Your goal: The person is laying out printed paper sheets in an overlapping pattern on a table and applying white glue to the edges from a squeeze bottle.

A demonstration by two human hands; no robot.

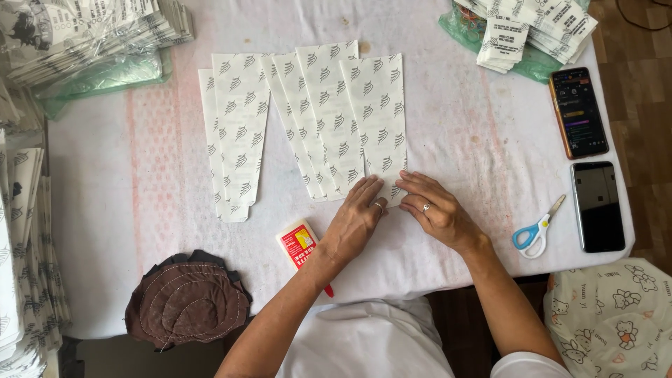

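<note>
Several white tapered paper pieces with a grey leaf print (308, 119) lie fanned out on the white cloth-covered table (126, 175). The rightmost piece (378, 112) has its narrow lower end under my fingers. My left hand (357, 220) presses flat on that end, fingers apart. From the right, my right hand (437, 210) rests its fingertips on the same end. Both hands wear a ring. A red and white glue tube (299, 245) lies just left of my left wrist, partly under my forearm.
Blue-handled scissors (535, 231) and two phones (578, 112) (597, 206) lie at the right. Stacks of printed paper (532, 31) sit at the top right, top left and along the left edge. A brown quilted pad (185, 301) rests at the front left.
</note>
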